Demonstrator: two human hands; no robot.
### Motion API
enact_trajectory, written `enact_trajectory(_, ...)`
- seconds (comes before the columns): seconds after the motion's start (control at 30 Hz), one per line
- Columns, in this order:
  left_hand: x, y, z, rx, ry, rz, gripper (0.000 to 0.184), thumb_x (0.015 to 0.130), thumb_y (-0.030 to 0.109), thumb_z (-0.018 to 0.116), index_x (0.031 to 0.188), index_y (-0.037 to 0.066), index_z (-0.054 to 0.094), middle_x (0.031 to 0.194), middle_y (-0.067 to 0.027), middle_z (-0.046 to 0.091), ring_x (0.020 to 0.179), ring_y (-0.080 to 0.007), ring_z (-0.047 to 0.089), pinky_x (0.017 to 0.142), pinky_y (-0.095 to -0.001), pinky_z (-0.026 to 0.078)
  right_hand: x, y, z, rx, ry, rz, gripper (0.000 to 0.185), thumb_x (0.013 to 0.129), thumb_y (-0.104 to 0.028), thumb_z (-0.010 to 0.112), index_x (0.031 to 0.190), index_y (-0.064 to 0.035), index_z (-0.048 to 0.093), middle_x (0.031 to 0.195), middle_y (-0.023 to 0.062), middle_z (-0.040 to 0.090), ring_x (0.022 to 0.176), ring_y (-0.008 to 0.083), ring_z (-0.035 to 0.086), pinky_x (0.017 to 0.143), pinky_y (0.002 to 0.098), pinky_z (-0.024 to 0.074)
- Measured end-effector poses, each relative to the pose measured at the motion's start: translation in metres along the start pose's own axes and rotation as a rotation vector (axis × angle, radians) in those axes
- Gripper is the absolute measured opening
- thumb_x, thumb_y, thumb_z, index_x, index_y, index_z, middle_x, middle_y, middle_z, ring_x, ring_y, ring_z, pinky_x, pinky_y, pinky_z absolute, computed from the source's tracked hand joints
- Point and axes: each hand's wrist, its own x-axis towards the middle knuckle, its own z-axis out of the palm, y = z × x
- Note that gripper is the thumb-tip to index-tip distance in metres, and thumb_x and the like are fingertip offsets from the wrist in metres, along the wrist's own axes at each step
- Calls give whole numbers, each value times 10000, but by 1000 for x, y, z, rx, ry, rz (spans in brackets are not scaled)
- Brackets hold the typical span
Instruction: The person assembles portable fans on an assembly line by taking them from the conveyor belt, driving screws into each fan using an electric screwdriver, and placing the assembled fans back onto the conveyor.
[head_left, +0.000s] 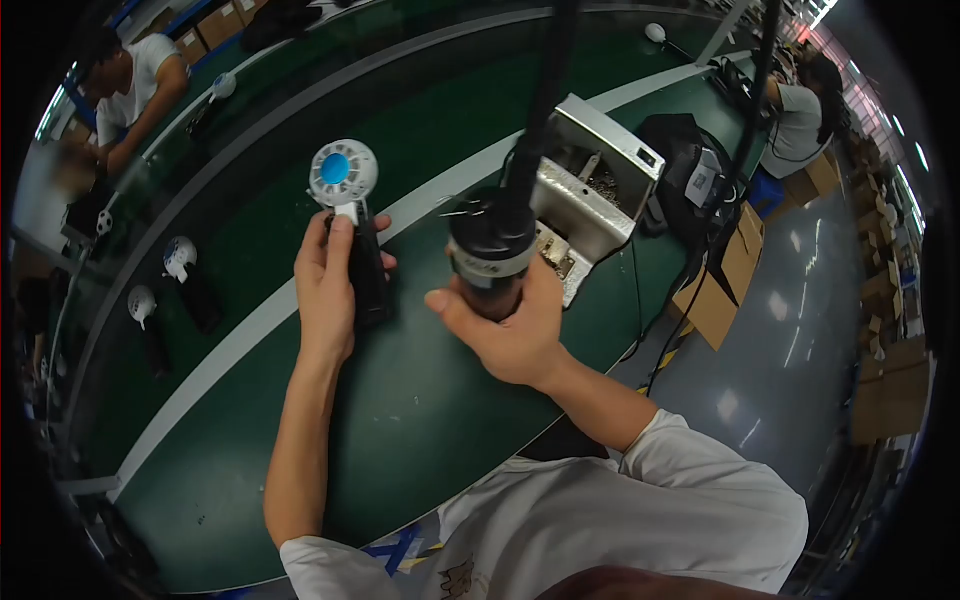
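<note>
My left hand [325,270] is wrapped round the black handle of a handheld fan [345,178]. Its round white head has radial slots and a blue disc in the middle, and it points away from me above the green bench. To the right, my right hand [525,330] grips a dark, cylindrical electric screwdriver [492,245] with a grey band, hanging from a black line above. The screwdriver's tip is hidden. Just beyond that hand stands a metal screw feeder [605,205] with small screws in its trays.
On the green belt [235,270] to the left lie more fans [180,258]. A black bag [675,150] and an open cardboard box [725,275] are at the right, near cables. Co-workers sit at the upper left [145,80] and upper right [800,115].
</note>
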Motion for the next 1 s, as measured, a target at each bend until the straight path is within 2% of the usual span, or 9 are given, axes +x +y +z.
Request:
enact_trajectory(0.03,-9,5,3,-10,-16,-18,334,1059,317,511,1213,21,532,1054,-134,716,702,-119,641,614,-244,524,3,-12,3,100,-5,-2,398,799,-8,811,1116,14,571,841,35,641,706,69,589,638,223,481)
enact_trajectory(0.07,-16,0,2,-15,-53,-14,331,1059,314,511,1213,22,532,1051,-134,714,702,-113,633,612,-245,520,-4,2,-9,-61,-22,-122,397,829,-12,773,1154,4,547,808,54,628,665,89,586,606,226,485)
enact_trajectory(0.13,-30,-8,7,-7,-82,-11,325,1060,301,493,1220,21,539,1039,-112,704,669,-106,609,614,-242,501,-3,-18,-13,63,80,-293,384,899,-106,702,1218,-14,508,741,43,561,595,113,550,558,260,489)
enact_trajectory(0.27,-51,-24,14,-16,-184,-155,371,1056,333,519,1205,-4,559,925,-83,674,719,-101,609,623,-257,497,14,-72,-31,229,53,-446,316,1031,-241,532,1266,-35,489,733,24,466,584,126,492,592,308,482)
enact_trajectory(0.37,-58,-30,23,-20,-217,-169,380,1059,338,515,1178,-20,553,868,-63,660,702,-108,612,621,-284,502,28,-73,-28,43,80,-500,293,1053,-230,504,1275,-39,490,756,24,475,613,126,502,612,300,470)
enact_trajectory(0.53,-68,-32,19,-9,-187,-116,378,1066,353,492,1128,-15,546,832,-70,636,691,-119,623,616,-298,504,33,-53,-11,-74,84,-450,293,1027,-240,569,1211,-22,503,734,30,495,590,128,505,586,305,458)
enact_trajectory(0.6,-69,-36,22,-18,-199,-127,373,1068,361,487,1150,2,546,858,-61,642,686,-106,612,618,-274,502,37,-46,-6,-75,219,-468,267,934,-147,708,1059,24,545,634,46,568,526,105,532,515,256,456)
enact_trajectory(0.9,-61,-55,33,-42,-203,-58,400,1069,363,480,1252,11,533,898,-53,652,689,-93,601,624,-250,501,39,-31,-5,-138,250,-493,198,925,-128,721,863,5,587,602,26,565,476,87,537,460,227,410)
enact_trajectory(1.0,-61,-59,33,-44,-190,-77,397,1070,360,473,1252,12,532,899,-54,650,694,-95,601,627,-251,503,29,-30,-4,-111,174,-448,197,935,-127,700,944,20,570,604,30,551,465,93,511,457,233,413)
